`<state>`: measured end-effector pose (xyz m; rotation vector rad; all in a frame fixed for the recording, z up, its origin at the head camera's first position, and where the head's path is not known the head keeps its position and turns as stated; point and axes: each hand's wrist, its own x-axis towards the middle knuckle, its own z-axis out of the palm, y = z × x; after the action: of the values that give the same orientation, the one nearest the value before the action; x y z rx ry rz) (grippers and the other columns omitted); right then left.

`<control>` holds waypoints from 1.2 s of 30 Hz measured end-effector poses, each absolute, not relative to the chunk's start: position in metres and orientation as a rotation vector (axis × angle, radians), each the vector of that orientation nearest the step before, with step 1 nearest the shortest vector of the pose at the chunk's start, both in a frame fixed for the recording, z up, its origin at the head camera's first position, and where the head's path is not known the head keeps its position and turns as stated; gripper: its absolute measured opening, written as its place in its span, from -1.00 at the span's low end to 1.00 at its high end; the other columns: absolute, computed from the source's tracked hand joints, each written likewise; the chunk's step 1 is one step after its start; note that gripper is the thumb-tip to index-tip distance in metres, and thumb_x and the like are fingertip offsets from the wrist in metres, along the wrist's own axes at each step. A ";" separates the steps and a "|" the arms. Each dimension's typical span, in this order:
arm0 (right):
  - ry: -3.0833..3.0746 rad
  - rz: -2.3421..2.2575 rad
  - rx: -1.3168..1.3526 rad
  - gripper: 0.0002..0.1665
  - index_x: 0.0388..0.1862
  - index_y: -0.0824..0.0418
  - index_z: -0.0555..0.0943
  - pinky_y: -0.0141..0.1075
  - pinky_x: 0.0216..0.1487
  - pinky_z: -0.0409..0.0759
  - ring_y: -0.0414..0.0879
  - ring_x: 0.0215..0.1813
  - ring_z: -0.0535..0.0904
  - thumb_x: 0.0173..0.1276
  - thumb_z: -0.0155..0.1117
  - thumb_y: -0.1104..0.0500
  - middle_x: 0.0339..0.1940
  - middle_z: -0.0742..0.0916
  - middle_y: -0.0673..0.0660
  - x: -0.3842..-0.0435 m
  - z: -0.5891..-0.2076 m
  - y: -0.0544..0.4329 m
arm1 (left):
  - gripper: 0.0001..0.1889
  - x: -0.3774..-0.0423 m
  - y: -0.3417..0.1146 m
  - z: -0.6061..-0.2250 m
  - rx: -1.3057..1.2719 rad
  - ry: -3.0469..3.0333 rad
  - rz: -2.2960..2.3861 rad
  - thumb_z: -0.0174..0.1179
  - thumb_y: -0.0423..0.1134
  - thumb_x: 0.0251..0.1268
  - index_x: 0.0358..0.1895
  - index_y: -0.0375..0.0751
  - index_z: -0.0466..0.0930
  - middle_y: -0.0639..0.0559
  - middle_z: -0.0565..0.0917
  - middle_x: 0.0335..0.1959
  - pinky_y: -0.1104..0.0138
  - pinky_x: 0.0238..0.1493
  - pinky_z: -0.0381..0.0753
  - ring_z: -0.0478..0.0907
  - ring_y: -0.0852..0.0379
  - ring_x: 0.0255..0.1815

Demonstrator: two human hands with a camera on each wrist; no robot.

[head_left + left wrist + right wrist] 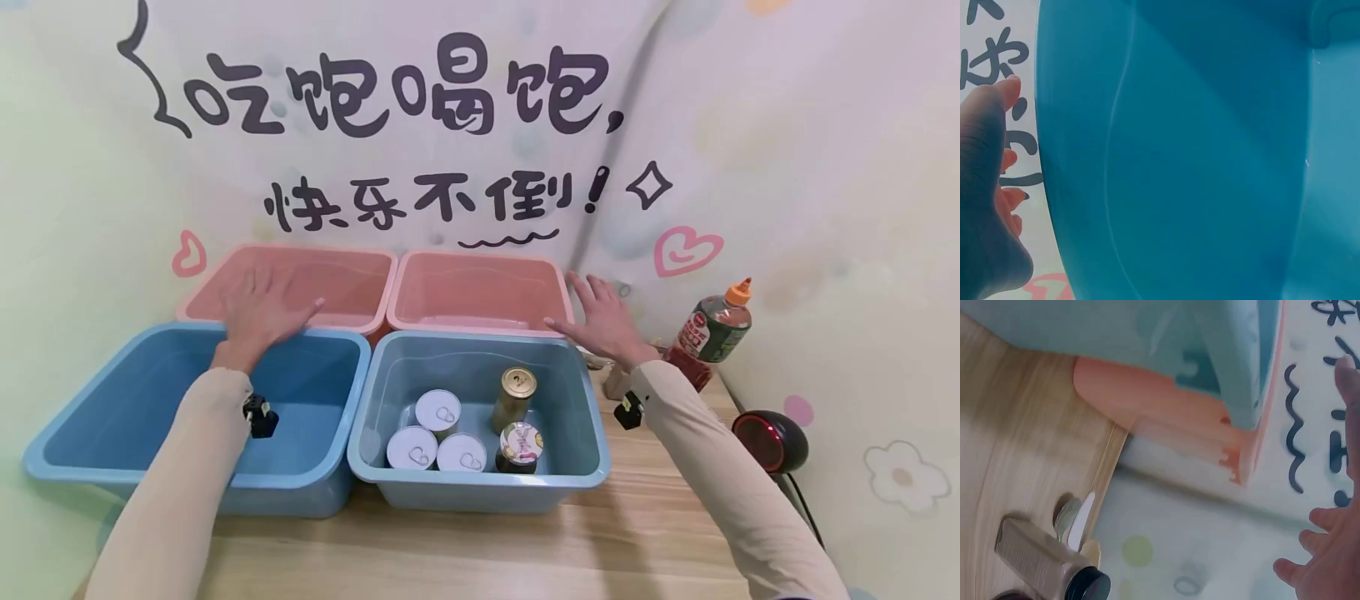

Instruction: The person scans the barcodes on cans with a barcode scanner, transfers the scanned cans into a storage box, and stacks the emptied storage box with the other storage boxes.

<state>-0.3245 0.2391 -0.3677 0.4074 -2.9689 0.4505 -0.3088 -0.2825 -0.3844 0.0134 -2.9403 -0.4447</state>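
My left hand (258, 312), fingers spread, is above the far rim of the left blue bin (105, 475) and overlaps the left pink bin (352, 287). Nothing is in it. Held up in the same way, my right hand (602, 321) has its fingers spread by the right corner of the other pink bin (480, 287), also holding nothing. Between the hands, the right blue bin (480, 492) contains several white-topped pull-tab cans (437, 408), a tall container with a gold lid (517, 385) and a jar with a patterned lid (521, 443).
On the right side of the wooden table (465, 558) stand an orange-capped sauce bottle (712, 329) and a round black device (770, 442) with a cable. A black-capped seasoning bottle (1041, 556) shows in the right wrist view, beside a spoon (1067, 515). A lettered cloth hangs behind.
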 end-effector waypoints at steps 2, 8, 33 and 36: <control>-2.944 0.470 0.443 0.17 0.66 -0.01 -0.02 0.39 0.44 0.18 0.40 0.55 0.15 0.25 0.24 -0.42 0.60 0.20 0.39 -0.316 -0.365 0.235 | -0.01 -0.306 -0.286 -0.387 0.013 -2.957 -0.454 -0.20 0.45 0.33 0.62 -0.18 -0.12 -0.37 -0.15 0.63 -0.46 0.43 -0.44 -0.30 -0.43 0.62; -2.919 0.611 0.424 0.12 0.63 -0.02 0.10 0.32 0.27 0.46 0.31 0.40 0.38 0.20 0.44 -0.22 0.49 0.36 0.35 -0.285 -0.354 0.223 | -0.02 -0.299 -0.292 -0.389 0.024 -2.964 -0.485 -0.21 0.44 0.35 0.60 -0.22 -0.07 -0.44 -0.09 0.60 -0.51 0.38 -0.40 -0.25 -0.45 0.60; -3.221 0.595 1.177 -0.48 0.04 0.16 0.67 -0.17 -0.08 0.65 0.03 -0.06 0.67 0.11 0.58 0.06 -0.13 0.76 0.08 -0.219 -0.363 0.159 | -0.12 -0.287 -0.288 -0.405 -0.002 -2.974 -0.532 -0.34 0.41 0.43 0.52 -0.23 0.20 -0.44 0.19 0.51 -0.51 0.40 -0.31 0.03 -0.50 0.50; -3.281 0.618 1.217 -0.53 0.01 0.17 0.68 -0.21 -0.09 0.63 -0.04 -0.12 0.64 0.11 0.57 0.10 -0.15 0.76 0.08 -0.219 -0.369 0.154 | -0.14 -0.286 -0.283 -0.401 -0.041 -2.975 -0.520 -0.33 0.39 0.44 0.50 -0.23 0.24 -0.43 0.24 0.49 -0.51 0.41 -0.25 0.08 -0.50 0.48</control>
<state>-0.2188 0.1544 -0.3693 1.2167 -3.2809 0.6184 -0.2863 -0.2825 -0.4015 -0.0414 -2.9750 -0.5204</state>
